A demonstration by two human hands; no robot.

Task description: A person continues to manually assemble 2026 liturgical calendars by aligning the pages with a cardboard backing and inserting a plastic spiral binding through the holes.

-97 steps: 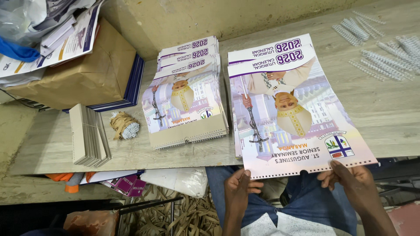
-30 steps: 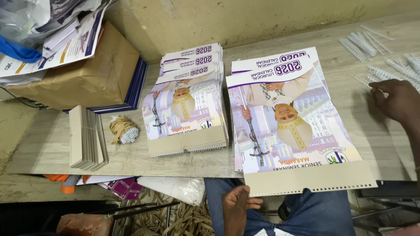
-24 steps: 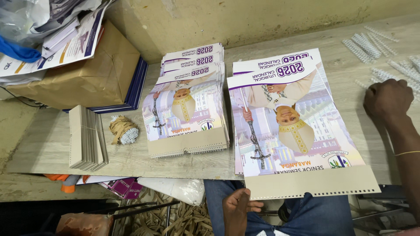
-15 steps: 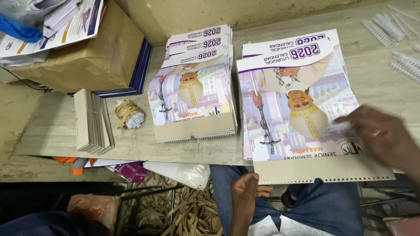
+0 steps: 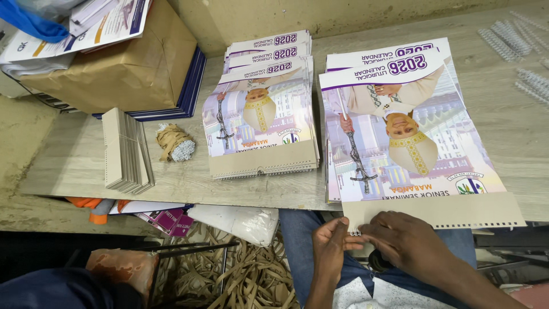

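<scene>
A: Starting far left of the fingers?
B: Up in the corner, well away from them: a brown paper parcel [image 5: 123,66] topped with loose printed sheets [image 5: 97,23]. Nearer, a stack of grey boards [image 5: 127,150], then a small paper-wrapped bundle [image 5: 175,143] just beside it.

A: And closer in?
B: Above and left of the fingers, a pile of bound calendars [image 5: 260,109], cardboard backs toward the table edge. Below, under the table, a heap of tan strapping [image 5: 251,280].

A: Now the hands themselves.
B: Left hand [image 5: 330,247] below the table edge, fingers curled together, tips pinching at a short bit of wire binding [image 5: 354,232] by the punched edge of the cardboard strip [image 5: 434,210]. Right hand [image 5: 407,239] just beside it, touching, fingers bent and pressed together toward the same spot; cannot tell exactly what sits between those tips.

A: Whereabouts the big calendar?
B: Directly above the fingers: the large calendar stack [image 5: 406,126] on the wooden table [image 5: 74,160], its cardboard strip overhanging the edge, lower left corner right at the fingertips.

A: Further right?
B: Well away, up toward the far corner: loose wire binding coils [image 5: 509,43] scattered on the tabletop.
</scene>
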